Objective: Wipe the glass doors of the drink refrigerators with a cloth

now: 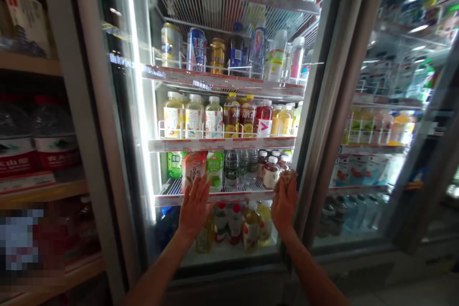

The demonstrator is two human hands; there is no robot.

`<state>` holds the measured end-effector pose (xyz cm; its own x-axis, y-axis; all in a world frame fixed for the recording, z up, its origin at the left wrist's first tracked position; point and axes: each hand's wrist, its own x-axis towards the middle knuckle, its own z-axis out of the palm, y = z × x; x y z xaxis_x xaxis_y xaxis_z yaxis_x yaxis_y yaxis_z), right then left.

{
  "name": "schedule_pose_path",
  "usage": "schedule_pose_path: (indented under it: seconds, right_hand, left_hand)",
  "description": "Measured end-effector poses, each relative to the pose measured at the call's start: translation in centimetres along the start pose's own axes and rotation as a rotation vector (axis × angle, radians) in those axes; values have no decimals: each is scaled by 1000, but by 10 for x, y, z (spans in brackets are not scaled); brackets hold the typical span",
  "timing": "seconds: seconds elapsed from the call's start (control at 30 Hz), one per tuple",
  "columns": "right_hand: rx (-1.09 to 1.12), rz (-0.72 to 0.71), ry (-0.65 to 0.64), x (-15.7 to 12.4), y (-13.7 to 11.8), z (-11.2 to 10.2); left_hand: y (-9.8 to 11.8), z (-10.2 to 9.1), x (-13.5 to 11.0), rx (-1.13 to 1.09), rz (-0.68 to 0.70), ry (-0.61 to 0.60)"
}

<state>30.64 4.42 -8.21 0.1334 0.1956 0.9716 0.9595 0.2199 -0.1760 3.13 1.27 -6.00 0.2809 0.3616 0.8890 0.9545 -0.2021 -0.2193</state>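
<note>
A glass cooler door [229, 258] stands in front of me, with lit shelves of drinks behind it. My left hand [194, 206] is held up at the glass with its fingers stretched out, in front of a red drink carton [193, 167]; it holds nothing. Near the door's right edge, my right hand [284, 208] presses a crumpled brownish cloth [292, 175] against the glass. The cloth is partly hidden by the fingers. Small dark bottles [270, 172] show behind the glass just left of that hand.
The metal door frame [330, 86] rises at the right, beside a second glass-fronted cooler [373, 172] with bottles. On the left, a wooden shelf [32, 67] carries large bottles [55, 138]. Light reflections lie across the glass.
</note>
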Motion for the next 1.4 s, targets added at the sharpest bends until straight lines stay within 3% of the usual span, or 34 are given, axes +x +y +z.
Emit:
schedule_pose_path:
  seconds: [0.13, 0.23, 0.3, 0.37, 0.47, 0.57, 0.67, 0.83, 0.9, 1.03, 1.1, 1.27, 1.4]
  right_hand:
    - [110, -188, -164, -31, -50, 5]
    - [97, -312, -235, -36, -50, 4]
    - [44, -266, -178, -27, -30, 3]
    - [-20, -126, -103, -18, -14, 2]
    - [-20, -52, -111, -19, -23, 2]
    - [65, -295, -254, -29, -59, 2]
    - [121, -501, -324, -13, -82, 2]
    - [137, -372, -120, 39, -90, 8]
    - [157, -472, -171, 34, -99, 9]
    - [212, -816, -331, 8, -119, 10]
    - [226, -817, -336, 16, -126, 13]
    - [219, -556, -256, 56, -147, 20]
    - [239, -849, -319, 36, -162, 18]
  left_hand:
    - [1, 1, -3, -11, -35, -35]
    - [-2, -1, -4, -15, -12, -16]
    - [-5, -3, -6, -14, 8, -5]
    - [-7, -4, -10, -12, 13, 3]
    - [-10, -5, -15, -3, 1, 9]
    - [-14, -8, -17, -4, -9, -16]
    - [-24, -13, -15, -7, -57, -9]
    - [-46, -25, -16, 26, -96, 23]
    - [-53, -27, -21, 20, -125, 11]
    - [-65, -30, -30, 6, -171, -39]
    - [-73, -32, -31, 13, -187, -58]
    - [-91, -38, -28, 38, -226, -59]
    - [-101, -41, -34, 61, -182, -58]
